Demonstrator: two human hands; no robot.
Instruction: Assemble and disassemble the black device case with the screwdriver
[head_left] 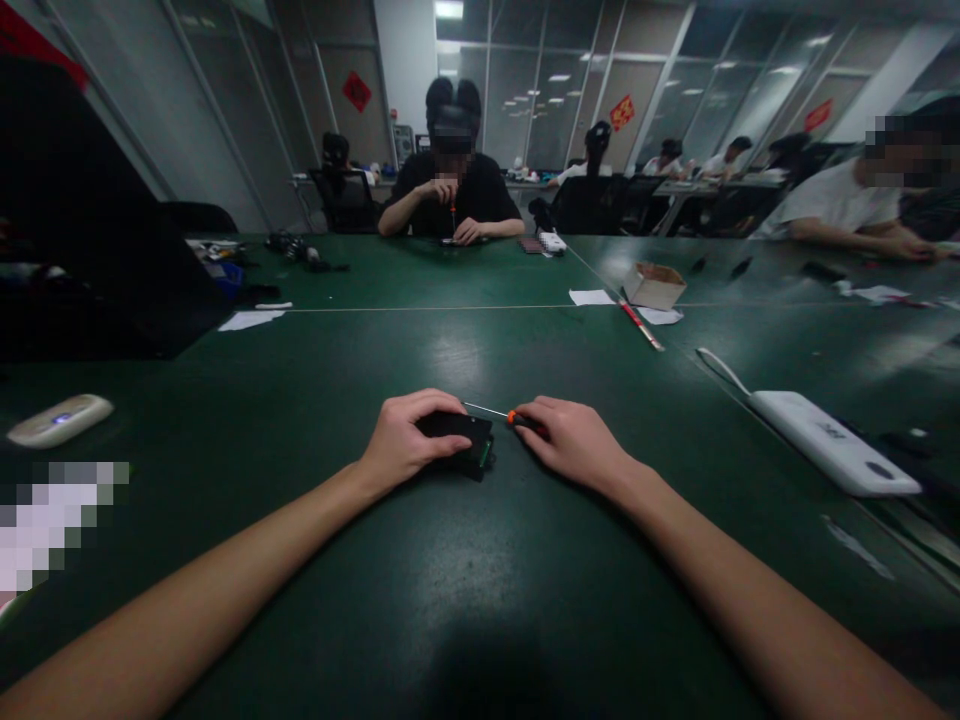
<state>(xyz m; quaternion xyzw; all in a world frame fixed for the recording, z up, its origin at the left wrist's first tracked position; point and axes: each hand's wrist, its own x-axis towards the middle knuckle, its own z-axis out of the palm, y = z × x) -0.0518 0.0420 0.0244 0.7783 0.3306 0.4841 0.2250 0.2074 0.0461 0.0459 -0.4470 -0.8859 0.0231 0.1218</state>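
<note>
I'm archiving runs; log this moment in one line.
left hand: holds black case | right hand: holds orange-black screwdriver | surface: green tabletop

And here, across the table point(300, 400): mouse point(61, 421) far left, device point(472, 431) mid-frame, screwdriver point(513, 418) to its right, power bank point(832, 440) right, box point(649, 290) beyond, upper right!

head-worn camera | from above the green table point(330, 355) | facing forward and down | left hand point(409, 435), right hand point(570, 437) near; glass wall point(547, 125) far
</note>
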